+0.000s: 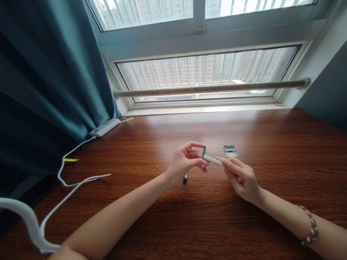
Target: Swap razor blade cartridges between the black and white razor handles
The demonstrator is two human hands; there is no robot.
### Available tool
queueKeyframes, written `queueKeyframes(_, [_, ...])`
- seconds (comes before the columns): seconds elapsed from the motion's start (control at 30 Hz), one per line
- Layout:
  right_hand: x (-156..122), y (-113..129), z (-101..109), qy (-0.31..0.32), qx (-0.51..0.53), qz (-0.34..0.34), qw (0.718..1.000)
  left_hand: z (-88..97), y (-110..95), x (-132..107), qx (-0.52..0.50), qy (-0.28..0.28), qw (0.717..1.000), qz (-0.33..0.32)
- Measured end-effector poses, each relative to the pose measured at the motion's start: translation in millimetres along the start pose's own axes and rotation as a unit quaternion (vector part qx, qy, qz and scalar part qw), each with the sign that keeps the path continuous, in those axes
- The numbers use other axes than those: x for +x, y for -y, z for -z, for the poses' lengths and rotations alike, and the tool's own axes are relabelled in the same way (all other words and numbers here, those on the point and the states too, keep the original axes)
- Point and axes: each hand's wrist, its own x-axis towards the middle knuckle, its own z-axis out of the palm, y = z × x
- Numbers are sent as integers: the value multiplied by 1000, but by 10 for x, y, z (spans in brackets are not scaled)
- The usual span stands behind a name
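My right hand (241,177) grips the white handle of a razor (213,160) above the wooden table (173,216). My left hand (187,160) pinches the green-and-grey razor head (204,151) between thumb and forefinger. A dark thin object (185,178) shows below my left hand; whether the hand holds it or it rests on the table I cannot tell. A clear pack of spare blade cartridges (230,151) lies on the table just beyond my right hand.
A white power bank (105,127) rests at the table's back left with white cables (76,180) trailing toward the left edge. A teal curtain (48,79) hangs on the left. A window and metal rail (211,87) run behind the table.
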Motion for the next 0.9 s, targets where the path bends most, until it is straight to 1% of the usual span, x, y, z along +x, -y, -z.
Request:
queueKeyframes(0.13, [2, 13, 1, 13, -1, 1, 1000, 0, 48, 4, -9, 43, 999, 28])
queueKeyframes(0.2, [11, 15, 1, 10, 0, -7, 1000, 2, 67, 12, -9, 56, 998, 35])
queueKeyframes(0.27, [24, 10, 2, -18, -3, -21, 1000, 10, 73, 23, -9, 49, 998, 33])
queueKeyframes(0.33, [34, -5, 4, -44, -11, -34, 998, 24, 70, 34, -14, 23, 999, 25])
queueKeyframes(0.37, [35, -14, 5, -47, -17, -36, 998, 31, 69, 40, -20, 10, 1000, 20])
queueKeyframes(0.43, [30, -33, 2, -31, -28, -36, 998, 40, 76, 48, -34, -2, 999, 14])
queueKeyframes(0.5, [16, -43, -5, -10, -34, -24, 999, 39, 99, 49, -37, 7, 999, 18])
queueKeyframes(0.6, [0, -37, -20, 10, -35, -9, 999, 20, 149, 42, -15, 36, 999, 31])
queueKeyframes(0.63, [-1, -32, -24, 8, -36, -9, 999, 12, 162, 39, -8, 45, 998, 35])
queueKeyframes(0.7, [6, -23, -27, -15, -41, -23, 999, 1, 175, 34, -11, 53, 998, 36])
queueKeyframes(0.8, [21, -26, -24, -61, -52, -44, 996, -5, 159, 33, -50, 33, 997, 37])
queueKeyframes(0.9, [19, -43, -24, -56, -59, -39, 996, -7, 135, 39, -93, 10, 995, 38])
